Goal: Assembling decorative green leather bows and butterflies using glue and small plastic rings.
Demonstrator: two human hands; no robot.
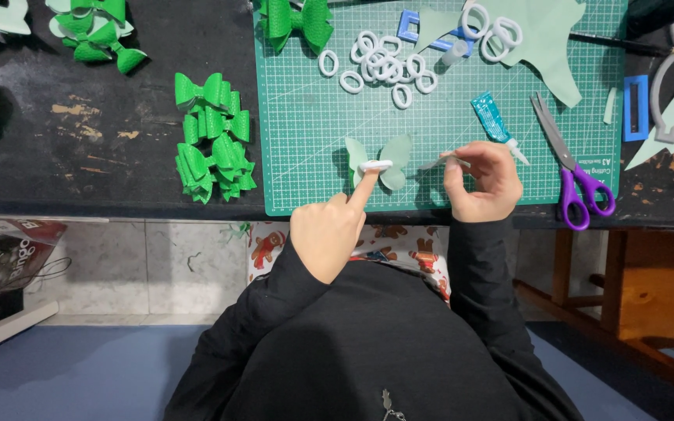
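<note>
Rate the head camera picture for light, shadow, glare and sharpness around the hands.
Head view: even overhead light on the green cutting mat; soft shadows beside the left hand and right hand; no strong glare; the pale green bow and white loops read sharp; the black tabletop stays dark; the straight mat edges bend slightly, suggesting wide-lens distortion.

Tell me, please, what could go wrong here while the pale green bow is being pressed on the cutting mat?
The left hand pins the white band on the pale green bow with one fingertip, so the bow might slip askew. The glue tube lies just beside the right hand and could smear it. The open scissors lie close to that wrist.
</note>
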